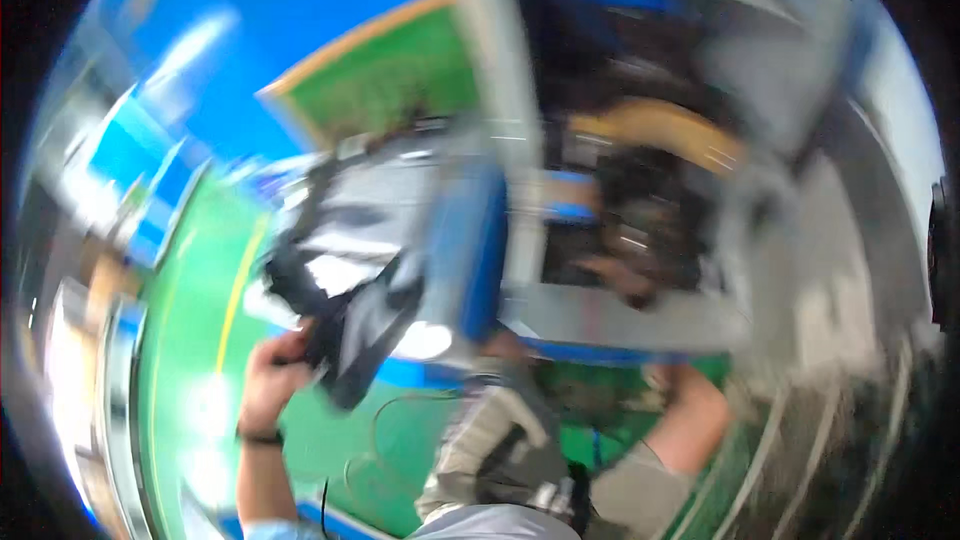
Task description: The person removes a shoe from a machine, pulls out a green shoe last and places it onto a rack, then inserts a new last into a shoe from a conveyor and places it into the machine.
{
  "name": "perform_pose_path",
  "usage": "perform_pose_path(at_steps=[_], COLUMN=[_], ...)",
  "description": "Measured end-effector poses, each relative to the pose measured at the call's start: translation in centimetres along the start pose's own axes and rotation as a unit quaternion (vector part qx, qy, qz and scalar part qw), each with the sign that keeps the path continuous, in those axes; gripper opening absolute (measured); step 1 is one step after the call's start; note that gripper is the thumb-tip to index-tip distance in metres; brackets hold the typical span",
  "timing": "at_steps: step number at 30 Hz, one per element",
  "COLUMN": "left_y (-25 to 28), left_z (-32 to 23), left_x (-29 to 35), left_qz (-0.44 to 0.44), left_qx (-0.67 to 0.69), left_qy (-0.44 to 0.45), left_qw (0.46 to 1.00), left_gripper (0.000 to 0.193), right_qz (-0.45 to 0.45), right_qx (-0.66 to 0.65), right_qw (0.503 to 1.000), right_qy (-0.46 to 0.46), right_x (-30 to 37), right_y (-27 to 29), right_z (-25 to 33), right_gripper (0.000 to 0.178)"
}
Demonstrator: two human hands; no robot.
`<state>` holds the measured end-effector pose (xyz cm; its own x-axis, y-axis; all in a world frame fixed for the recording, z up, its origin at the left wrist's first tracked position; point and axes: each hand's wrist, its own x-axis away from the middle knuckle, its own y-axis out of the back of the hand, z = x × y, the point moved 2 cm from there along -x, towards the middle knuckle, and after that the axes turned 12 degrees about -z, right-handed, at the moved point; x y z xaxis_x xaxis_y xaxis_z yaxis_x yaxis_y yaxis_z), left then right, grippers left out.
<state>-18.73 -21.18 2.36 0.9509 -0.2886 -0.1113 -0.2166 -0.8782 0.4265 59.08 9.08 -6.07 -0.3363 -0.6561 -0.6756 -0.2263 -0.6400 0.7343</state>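
Strong motion blur smears the view. My left hand (275,375), with a dark band at the wrist, is closed on the lower left edge of a floppy dark grey and pale bundle (350,290), which looks like cloth or a bag. The bundle hangs in folds beside a blue panel (468,250). At the lower right, a blurred patch of bare skin borders beige cloth (640,485). Whether it is my right hand or a bare leg, I cannot tell, and no fingers can be made out.
On the right stands a grey-framed machine or cabinet (520,140) with dark blurred contents and a yellow curved part (660,128). A green board with an orange edge (390,70) lies beyond the bundle. The green floor (205,290) carries a yellow line (240,290).
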Motion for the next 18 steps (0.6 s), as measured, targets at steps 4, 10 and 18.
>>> perform_pose_path(at_steps=[4,10,18], left_y=[2.8,5.1,8.4], left_z=[-0.9,9.4,9.2], left_x=[-8.4,-15.9,-13.8], left_qz=[0.106,-0.024,-0.022], left_qx=[-0.212,-0.506,-0.471], left_qy=[-0.130,-0.116,-0.134], left_qw=[0.963,0.854,0.872], left_gripper=[0.030,0.039,0.041], right_qz=[0.235,0.467,0.322], right_qx=[-0.196,-0.340,-0.440], right_qw=[0.941,0.724,0.677], right_qy=[0.147,0.378,0.495], right_x=[2.6,7.7,8.5], right_y=[-1.1,-0.2,-0.8], right_z=[15.6,29.9,32.5], right_gripper=[0.032,0.041,0.037])
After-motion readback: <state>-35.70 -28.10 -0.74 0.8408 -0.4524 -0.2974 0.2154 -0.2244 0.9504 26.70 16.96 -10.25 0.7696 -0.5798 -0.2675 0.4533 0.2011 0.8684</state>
